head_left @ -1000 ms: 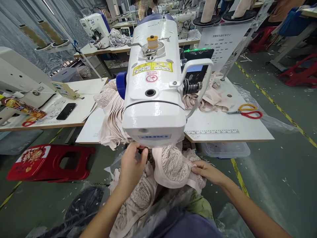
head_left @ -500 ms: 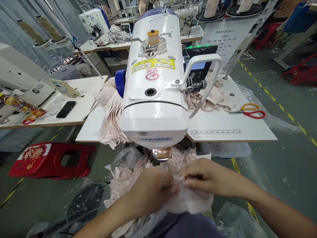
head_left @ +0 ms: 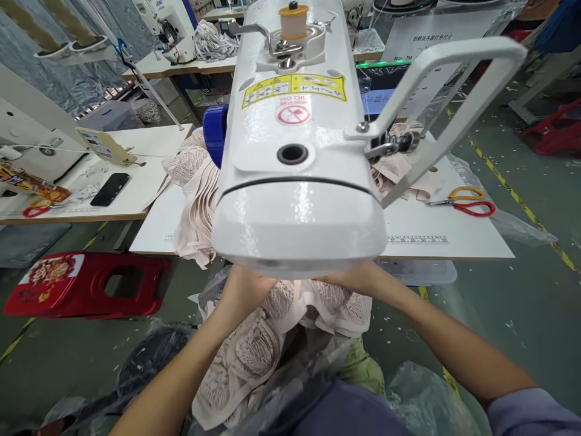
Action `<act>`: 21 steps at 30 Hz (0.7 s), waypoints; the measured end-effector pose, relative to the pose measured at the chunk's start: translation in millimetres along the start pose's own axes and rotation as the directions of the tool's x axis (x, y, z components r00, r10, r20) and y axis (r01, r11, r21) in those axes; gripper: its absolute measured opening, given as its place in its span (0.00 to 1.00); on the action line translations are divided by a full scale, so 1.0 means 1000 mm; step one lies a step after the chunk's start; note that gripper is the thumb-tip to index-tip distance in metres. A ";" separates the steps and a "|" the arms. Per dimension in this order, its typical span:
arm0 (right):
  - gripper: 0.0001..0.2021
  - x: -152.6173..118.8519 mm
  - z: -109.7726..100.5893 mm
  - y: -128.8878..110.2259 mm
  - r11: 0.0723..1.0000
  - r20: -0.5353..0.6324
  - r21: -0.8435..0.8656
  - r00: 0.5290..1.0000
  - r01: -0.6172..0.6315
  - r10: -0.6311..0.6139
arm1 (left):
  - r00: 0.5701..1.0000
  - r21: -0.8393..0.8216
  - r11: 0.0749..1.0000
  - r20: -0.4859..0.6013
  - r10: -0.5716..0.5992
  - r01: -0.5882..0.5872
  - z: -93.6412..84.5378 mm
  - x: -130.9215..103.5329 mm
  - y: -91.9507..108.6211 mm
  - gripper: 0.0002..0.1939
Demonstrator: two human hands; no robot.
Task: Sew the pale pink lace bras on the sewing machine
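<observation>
A white sewing machine (head_left: 297,224) fills the middle of the head view, and its head covers the needle area. Just below its front edge, my left hand (head_left: 247,287) lies against a beige lace bra (head_left: 279,300). On the other side of that bra, my right hand (head_left: 356,277) reaches under the machine head. The fingers of both hands are mostly hidden by the machine, so their grip does not show. More beige lace bras (head_left: 254,351) hang in a pile over clear plastic towards my lap.
Stacked beige bras (head_left: 197,206) lie left of the machine. Scissors (head_left: 472,203) with red and yellow handles rest on the white table (head_left: 454,242) at right. A phone (head_left: 110,189) is on the left table. A red stool (head_left: 86,284) stands on the floor at left.
Both hands have moved forward from near my lap to beneath the machine head. The pale fabric they pinched has shifted, and lace cups now show between them. The view has moved closer to the machine.
</observation>
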State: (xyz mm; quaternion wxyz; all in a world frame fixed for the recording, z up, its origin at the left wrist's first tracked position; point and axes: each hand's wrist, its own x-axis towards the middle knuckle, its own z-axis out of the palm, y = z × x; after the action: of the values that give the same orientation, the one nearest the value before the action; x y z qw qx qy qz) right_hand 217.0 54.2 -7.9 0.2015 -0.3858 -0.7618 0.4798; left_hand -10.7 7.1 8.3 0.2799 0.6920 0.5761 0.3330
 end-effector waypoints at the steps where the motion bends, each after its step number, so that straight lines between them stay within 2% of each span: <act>1: 0.16 0.001 -0.001 0.002 1.000 0.014 -0.002 1.000 -0.011 0.011 | 1.000 0.002 1.000 -0.007 0.013 -0.013 -0.001 0.001 0.000 0.11; 7: 0.17 0.003 -0.006 0.002 0.999 0.057 0.052 0.998 -0.008 0.005 | 0.997 0.005 0.997 -0.013 0.072 -0.072 -0.002 0.005 0.003 0.15; 11: 0.18 0.004 -0.008 -0.001 0.996 0.056 0.078 0.998 -0.044 0.039 | 0.999 0.073 0.996 0.014 0.050 -0.051 -0.002 0.004 -0.004 0.12; 14: 0.18 0.004 -0.005 0.005 0.994 0.015 0.077 0.997 -0.076 0.075 | 0.999 0.093 0.996 0.029 -0.016 0.013 -0.004 0.002 -0.014 0.10; 16: 0.21 0.002 0.003 0.019 0.990 -0.063 0.104 0.993 -0.091 0.098 | 0.998 0.097 0.994 0.034 -0.049 0.045 -0.006 0.000 -0.020 0.12; 17: 0.24 -0.001 0.010 0.029 0.983 -0.106 0.156 0.988 -0.096 0.113 | 0.998 0.098 0.994 0.033 -0.056 0.052 -0.007 -0.001 -0.022 0.12; 19: 0.35 -0.007 0.030 0.053 0.919 -0.143 0.381 0.975 -0.103 0.169 | 0.997 0.108 0.992 0.025 -0.073 0.070 -0.007 -0.002 -0.024 0.11; 21: 0.44 -0.015 0.054 0.077 0.717 -0.027 0.681 0.974 -0.148 0.227 | 0.995 0.120 0.988 0.013 -0.096 0.094 -0.006 -0.003 -0.022 0.09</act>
State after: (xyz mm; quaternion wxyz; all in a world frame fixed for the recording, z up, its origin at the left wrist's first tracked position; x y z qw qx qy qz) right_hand 220.2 29.9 -99.6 0.3187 -0.3870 -0.4808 0.7194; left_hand -29.4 8.5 -5.6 0.2589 0.6824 0.6245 0.2781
